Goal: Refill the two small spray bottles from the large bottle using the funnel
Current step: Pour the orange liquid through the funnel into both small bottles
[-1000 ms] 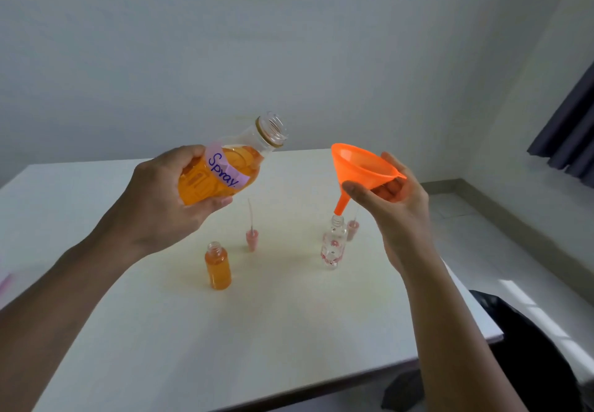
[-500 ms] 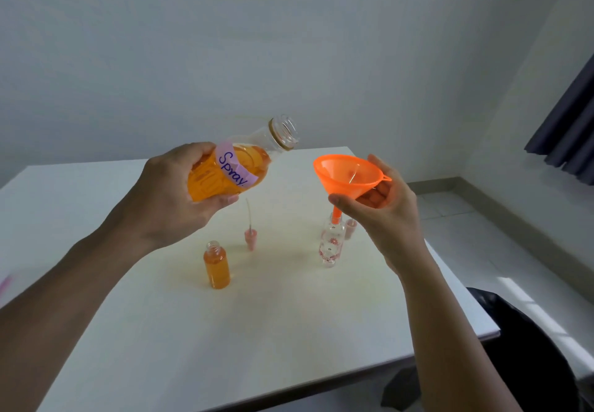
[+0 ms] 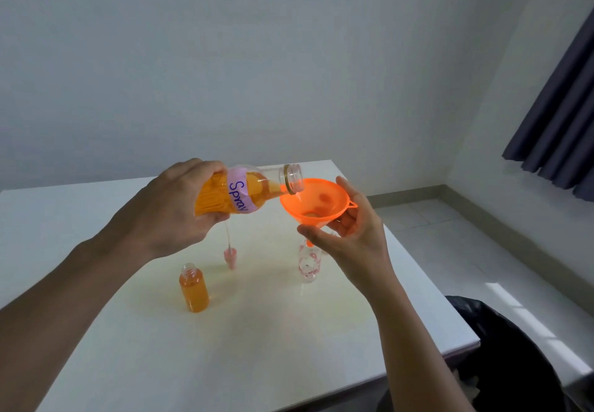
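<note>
Briefly: tipped one big bottle in left hand, fingers wrapped; pinched one funnel in right hand over one clear small bottle; one filled small bottle; one spray cap in plain view.

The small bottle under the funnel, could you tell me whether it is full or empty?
Empty so far: the small bottle looks clear, unlike the orange-filled bottle to its left.
</note>
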